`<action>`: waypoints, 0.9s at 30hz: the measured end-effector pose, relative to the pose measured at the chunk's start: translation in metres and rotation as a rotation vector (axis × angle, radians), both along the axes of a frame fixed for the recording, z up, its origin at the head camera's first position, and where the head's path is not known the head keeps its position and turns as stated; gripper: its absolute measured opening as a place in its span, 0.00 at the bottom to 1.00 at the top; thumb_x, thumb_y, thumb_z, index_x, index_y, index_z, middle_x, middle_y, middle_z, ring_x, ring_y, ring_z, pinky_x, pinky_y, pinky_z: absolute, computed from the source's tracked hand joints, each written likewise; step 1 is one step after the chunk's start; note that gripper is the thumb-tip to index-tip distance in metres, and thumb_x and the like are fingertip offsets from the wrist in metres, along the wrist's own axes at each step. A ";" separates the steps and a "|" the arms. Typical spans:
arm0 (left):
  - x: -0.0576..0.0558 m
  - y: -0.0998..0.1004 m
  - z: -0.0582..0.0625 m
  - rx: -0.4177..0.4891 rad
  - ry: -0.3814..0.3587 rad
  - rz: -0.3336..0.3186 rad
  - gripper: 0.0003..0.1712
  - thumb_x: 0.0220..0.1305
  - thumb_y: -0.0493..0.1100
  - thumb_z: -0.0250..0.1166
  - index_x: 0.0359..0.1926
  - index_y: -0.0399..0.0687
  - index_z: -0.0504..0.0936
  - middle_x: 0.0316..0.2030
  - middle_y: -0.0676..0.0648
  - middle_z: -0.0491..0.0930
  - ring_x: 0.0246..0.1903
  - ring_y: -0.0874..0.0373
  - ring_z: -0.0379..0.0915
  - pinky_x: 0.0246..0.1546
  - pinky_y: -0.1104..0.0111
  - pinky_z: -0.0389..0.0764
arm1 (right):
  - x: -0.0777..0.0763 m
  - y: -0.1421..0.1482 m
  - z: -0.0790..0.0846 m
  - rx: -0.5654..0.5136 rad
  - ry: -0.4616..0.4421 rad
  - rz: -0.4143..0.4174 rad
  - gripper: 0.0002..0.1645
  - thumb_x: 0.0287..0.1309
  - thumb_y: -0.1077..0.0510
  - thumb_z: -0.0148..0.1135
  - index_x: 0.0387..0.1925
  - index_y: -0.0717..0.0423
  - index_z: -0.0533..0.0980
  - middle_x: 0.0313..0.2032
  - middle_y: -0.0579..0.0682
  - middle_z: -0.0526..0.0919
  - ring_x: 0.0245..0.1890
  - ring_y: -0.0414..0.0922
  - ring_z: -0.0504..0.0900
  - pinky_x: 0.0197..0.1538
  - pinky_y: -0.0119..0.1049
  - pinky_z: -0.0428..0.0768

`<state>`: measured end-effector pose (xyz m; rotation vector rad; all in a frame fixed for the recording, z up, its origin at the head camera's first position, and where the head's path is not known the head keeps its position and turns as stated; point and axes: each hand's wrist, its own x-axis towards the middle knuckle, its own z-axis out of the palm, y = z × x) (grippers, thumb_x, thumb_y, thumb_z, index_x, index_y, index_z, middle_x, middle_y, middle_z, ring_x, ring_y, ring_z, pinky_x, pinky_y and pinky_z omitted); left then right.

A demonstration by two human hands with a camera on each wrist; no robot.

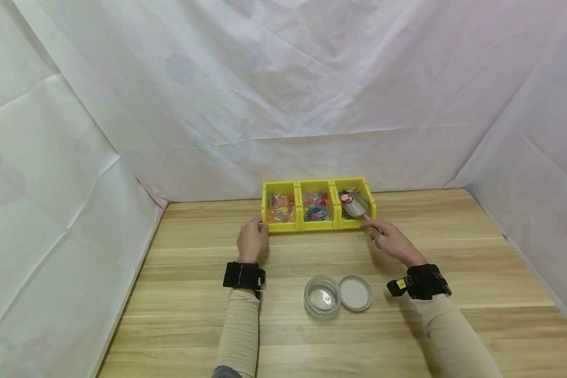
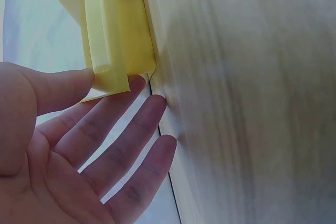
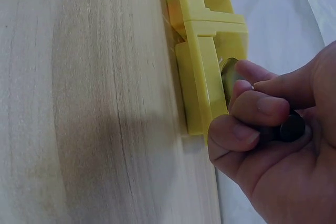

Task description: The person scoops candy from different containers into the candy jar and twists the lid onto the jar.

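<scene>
My right hand (image 1: pixel 392 242) grips the dark handle (image 3: pixel 292 128) of a metal scoop (image 1: pixel 356 206). The scoop's bowl is inside the right compartment of a yellow three-part bin (image 1: pixel 296 227), with a pink candy (image 1: pixel 346 198) at its tip. At the bin's front left corner, my left hand (image 1: pixel 252 240) pinches the edge between thumb (image 2: pixel 68 88) and forefinger, its other fingers spread below. Small colourful pieces (image 1: pixel 317 212) lie in the middle compartment. Pale pieces with white sticks (image 1: pixel 282 207) lie in the left one.
A clear glass jar (image 1: pixel 310 302) stands uncovered on the wooden table (image 1: pixel 189 320), nearer to me than the bin. Its round silver-rimmed lid (image 1: pixel 356 293) lies at its right side. Pale cloth (image 1: pixel 283 115) hangs behind the bin and along both sides.
</scene>
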<state>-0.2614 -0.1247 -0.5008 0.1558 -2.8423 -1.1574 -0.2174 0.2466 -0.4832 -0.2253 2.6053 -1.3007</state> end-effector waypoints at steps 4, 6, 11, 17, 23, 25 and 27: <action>0.000 0.000 -0.001 -0.008 0.000 0.001 0.16 0.73 0.45 0.59 0.55 0.45 0.82 0.42 0.44 0.87 0.41 0.48 0.83 0.40 0.55 0.81 | 0.003 0.001 0.000 -0.032 -0.020 -0.013 0.22 0.76 0.63 0.39 0.65 0.59 0.70 0.37 0.63 0.72 0.29 0.45 0.66 0.31 0.37 0.65; 0.001 0.000 -0.001 -0.006 0.002 0.000 0.16 0.73 0.45 0.59 0.55 0.45 0.82 0.42 0.44 0.87 0.40 0.48 0.83 0.39 0.55 0.81 | 0.004 0.002 0.001 -0.040 -0.024 -0.014 0.22 0.76 0.63 0.39 0.65 0.59 0.70 0.36 0.62 0.71 0.28 0.44 0.65 0.31 0.36 0.65; 0.002 0.000 0.001 0.003 0.004 -0.002 0.16 0.73 0.45 0.58 0.56 0.44 0.82 0.42 0.43 0.87 0.41 0.47 0.83 0.40 0.53 0.82 | 0.006 0.002 0.003 -0.068 -0.032 -0.015 0.22 0.76 0.63 0.40 0.65 0.60 0.69 0.33 0.57 0.69 0.26 0.43 0.65 0.30 0.35 0.64; 0.002 0.000 0.001 0.005 0.012 -0.003 0.16 0.73 0.44 0.58 0.56 0.44 0.82 0.41 0.44 0.87 0.39 0.48 0.83 0.39 0.54 0.81 | 0.010 0.001 0.005 -0.117 -0.046 -0.012 0.21 0.76 0.63 0.41 0.64 0.63 0.70 0.27 0.51 0.65 0.23 0.40 0.62 0.26 0.34 0.63; 0.002 0.000 0.001 -0.003 0.008 0.003 0.17 0.73 0.45 0.58 0.57 0.45 0.82 0.40 0.44 0.87 0.38 0.49 0.82 0.38 0.55 0.81 | 0.013 0.003 0.004 -0.142 -0.053 -0.009 0.20 0.77 0.63 0.41 0.63 0.63 0.70 0.26 0.50 0.64 0.24 0.41 0.63 0.27 0.34 0.63; 0.002 0.000 0.001 -0.005 0.006 0.004 0.17 0.73 0.45 0.58 0.57 0.45 0.82 0.41 0.44 0.87 0.39 0.48 0.83 0.39 0.54 0.81 | 0.014 0.003 0.003 -0.144 -0.053 -0.012 0.20 0.77 0.62 0.41 0.63 0.62 0.71 0.25 0.48 0.64 0.23 0.41 0.63 0.26 0.34 0.63; 0.002 0.000 0.001 -0.006 0.004 0.002 0.17 0.73 0.45 0.58 0.57 0.45 0.81 0.41 0.44 0.87 0.38 0.48 0.83 0.38 0.54 0.81 | 0.015 0.002 0.004 -0.150 -0.049 -0.008 0.20 0.76 0.63 0.41 0.62 0.64 0.70 0.24 0.48 0.64 0.23 0.40 0.63 0.26 0.33 0.63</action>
